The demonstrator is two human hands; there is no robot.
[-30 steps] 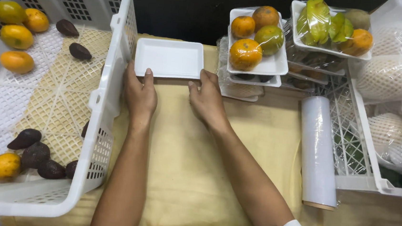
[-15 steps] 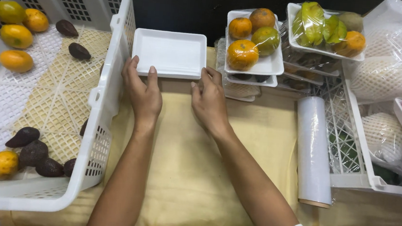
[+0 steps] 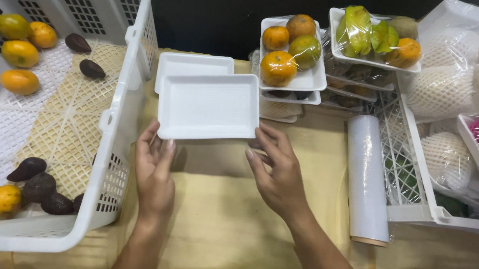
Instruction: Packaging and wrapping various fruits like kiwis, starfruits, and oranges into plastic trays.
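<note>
White foam tray [image 3: 207,106] is now lifted off the stack, held above the yellow cloth [image 3: 227,219], nearer the person than half a second ago; a second tray [image 3: 191,63] shows behind it. White crate [image 3: 109,124] with avocados and oranges stays left. Cling-film roll [image 3: 367,178] lies right. Left hand [image 3: 155,170] pinches the tray's near left corner; right hand [image 3: 279,172] grips the near right corner, fingers probably under it, hard to see.
</note>
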